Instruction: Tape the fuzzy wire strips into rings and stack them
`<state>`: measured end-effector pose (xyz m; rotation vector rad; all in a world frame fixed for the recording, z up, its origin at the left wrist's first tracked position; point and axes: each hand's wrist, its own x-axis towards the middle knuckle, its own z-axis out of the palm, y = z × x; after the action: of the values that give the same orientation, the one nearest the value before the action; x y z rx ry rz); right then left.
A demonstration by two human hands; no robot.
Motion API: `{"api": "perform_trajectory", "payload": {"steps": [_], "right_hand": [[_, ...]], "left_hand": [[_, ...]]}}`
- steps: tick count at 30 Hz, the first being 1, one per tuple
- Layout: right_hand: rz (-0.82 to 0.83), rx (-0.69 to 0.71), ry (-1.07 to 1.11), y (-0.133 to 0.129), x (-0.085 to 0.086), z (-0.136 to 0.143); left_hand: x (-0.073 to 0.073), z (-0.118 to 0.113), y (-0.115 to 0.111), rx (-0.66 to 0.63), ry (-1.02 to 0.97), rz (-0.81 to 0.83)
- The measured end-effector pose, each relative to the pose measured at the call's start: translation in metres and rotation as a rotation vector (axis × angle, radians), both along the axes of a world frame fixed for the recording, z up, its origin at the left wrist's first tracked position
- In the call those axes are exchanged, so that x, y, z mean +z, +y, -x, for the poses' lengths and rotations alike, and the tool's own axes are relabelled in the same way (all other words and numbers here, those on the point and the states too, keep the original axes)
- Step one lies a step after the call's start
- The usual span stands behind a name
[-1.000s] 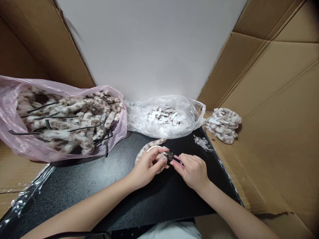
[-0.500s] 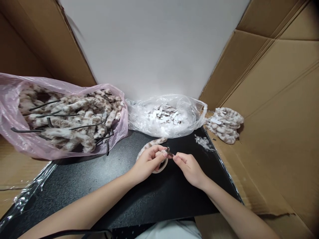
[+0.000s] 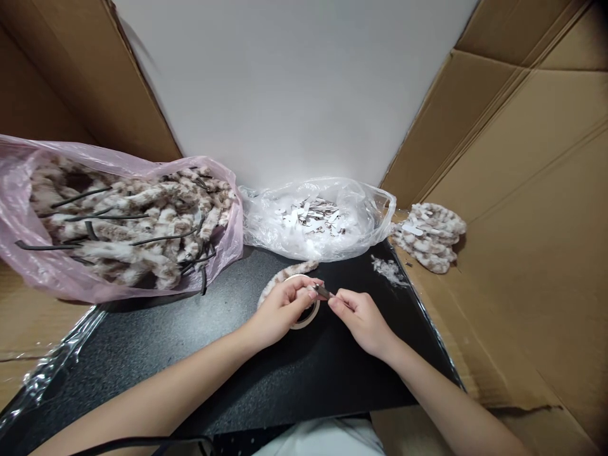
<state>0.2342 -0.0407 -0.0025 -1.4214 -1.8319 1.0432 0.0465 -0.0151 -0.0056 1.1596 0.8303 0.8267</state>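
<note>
Over the middle of the table, my left hand (image 3: 287,301) pinches one end of a small dark grey piece (image 3: 323,292) between thumb and fingertips. My right hand (image 3: 358,313) is closed on a thin stem at the other end, so the piece spans the gap between both hands. Its exact kind is too small to make out. Behind my left hand curves a furry brown-and-white strip (image 3: 297,270), partly hidden by the fingers. A roll of cream tape (image 3: 311,318) lies beneath that hand, also partly covered.
At the left, a pink plastic bag (image 3: 61,288) holds many furry strips with dark rods sticking out. A clear bag (image 3: 266,221) of small white pieces stands at the back. Right of it are a furry bundle (image 3: 434,237) and loose fluff (image 3: 389,271). Cardboard walls (image 3: 532,221) flank the black table (image 3: 199,354).
The small dark piece has turned slightly between my fingers, and more of its thin stem shows at my right hand. Both hands stay nearly in place. The view has shifted a little.
</note>
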Motion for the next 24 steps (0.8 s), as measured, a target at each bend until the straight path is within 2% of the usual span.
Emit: {"api": "perform_trajectory", "payload": {"steps": [5,11,17,24], "right_hand": [[-0.308,-0.076,-0.391,-0.006,0.002,-0.003],[-0.540,-0.083,-0.608,-0.005,0.000,-0.001],[-0.614,-0.084,-0.772,-0.012,0.010,0.008],[-0.496,-0.006,-0.736,-0.012,0.015,0.010]], "left_hand": [[0.004,-0.001,-0.003,-0.017,0.017,-0.031],[0.005,0.000,-0.005,-0.072,0.109,-0.008],[0.005,0.000,-0.005,-0.072,0.146,-0.091],[0.008,-0.001,-0.009,-0.076,0.185,-0.155]]}}
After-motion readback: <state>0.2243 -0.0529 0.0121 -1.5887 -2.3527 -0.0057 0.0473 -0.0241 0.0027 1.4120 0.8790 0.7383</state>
